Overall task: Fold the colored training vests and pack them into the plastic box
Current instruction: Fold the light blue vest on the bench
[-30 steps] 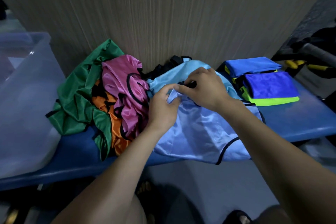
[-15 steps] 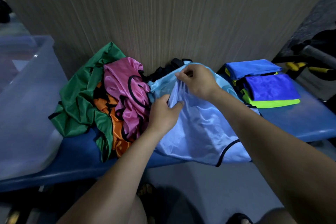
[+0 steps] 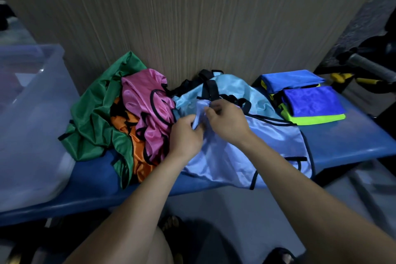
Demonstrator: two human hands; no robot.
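On the smooth blue desk (image 3: 353, 141), both hands pinch a bunched fold of the shiny light-blue vest (image 3: 246, 156): left hand (image 3: 185, 135), right hand (image 3: 227, 122). Farther left stands the clear plastic box (image 3: 32, 126).

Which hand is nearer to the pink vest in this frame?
Left. The left hand grips light blue vest fabric right beside the pink vest, at its edge. The right hand pinches the same fabric farther right, with the left hand between.
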